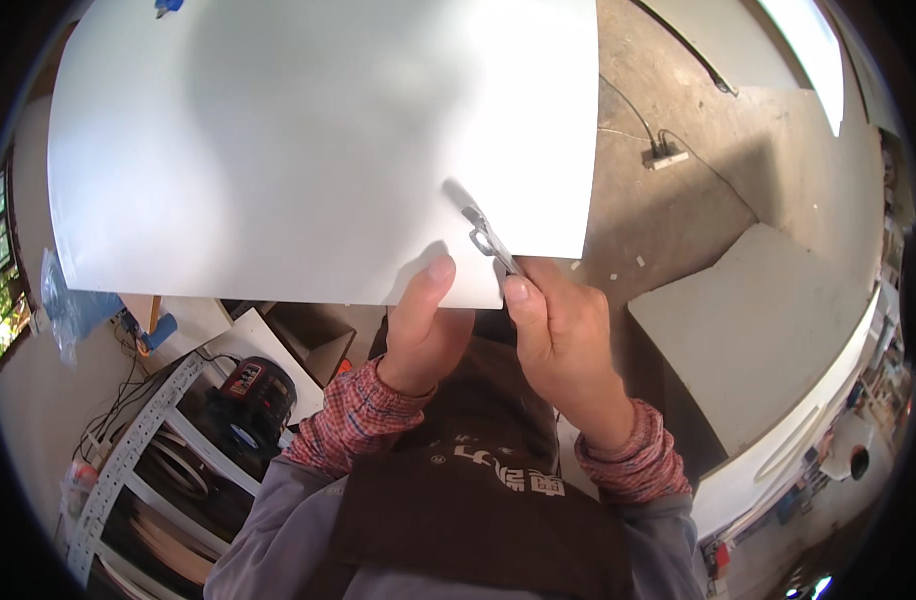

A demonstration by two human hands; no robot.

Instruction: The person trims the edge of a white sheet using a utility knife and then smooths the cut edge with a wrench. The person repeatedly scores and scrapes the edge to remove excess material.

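Observation:
In front of me stretches a large white panel [308, 160]. My left hand [418, 330] grips its near edge, the thumb laid on top and the fingers hidden below. At the near right corner, my right hand [568, 340] is closed round a slim metal hand tool [486, 238] with a loop at its side. The tool points up and left over the panel's face, and its exact kind cannot be made out. Both forearms carry red checked sleeve covers, above a dark apron [448, 500].
A grey board [748, 330] lies low at the right. Farther off, a power strip [665, 157] with cables rests on the floor. Lower left, a black tub [253, 400] stands by a metal rack [143, 440] holding coiled strips. A small blue object [166, 7] sits on the panel's far left.

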